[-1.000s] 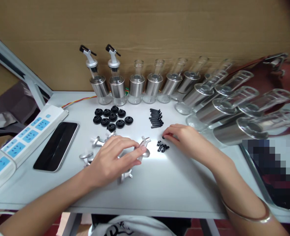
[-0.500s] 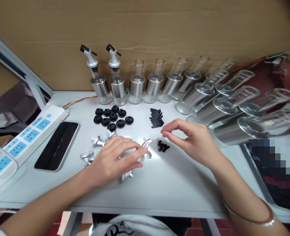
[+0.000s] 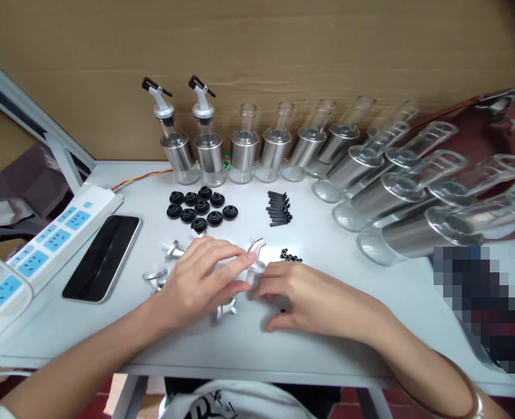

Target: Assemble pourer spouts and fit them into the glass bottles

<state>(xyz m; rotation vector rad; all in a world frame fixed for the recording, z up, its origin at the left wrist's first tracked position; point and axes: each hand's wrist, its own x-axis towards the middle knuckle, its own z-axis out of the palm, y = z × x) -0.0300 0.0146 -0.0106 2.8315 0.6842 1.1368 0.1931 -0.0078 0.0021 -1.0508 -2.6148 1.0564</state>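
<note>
My left hand (image 3: 205,276) grips a silver pourer spout (image 3: 254,259) between thumb and fingers, its bent nozzle pointing up. Close against the base of this spout is my right hand (image 3: 298,294), palm down, with curled fingers and the thumb held apart; whether it touches the spout cannot be made out. Beneath it a small black piece (image 3: 282,311) shows on the table. Just behind the right hand lies a cluster of small black pieces (image 3: 288,255), partly covered. More silver spouts (image 3: 226,311) lie around and under my left hand.
Black ribbed stoppers (image 3: 202,207) and thin black levers (image 3: 278,208) lie farther back. Two bottles with fitted pourers (image 3: 208,152) stand by the cardboard; several plain-necked bottles (image 3: 319,145) line up rightward. A phone (image 3: 102,259) and power strip (image 3: 50,244) lie at left.
My right hand has come down and left, from beside the black levers to the spout. The left hand stays in place with its spout, which stands a little more upright.
</note>
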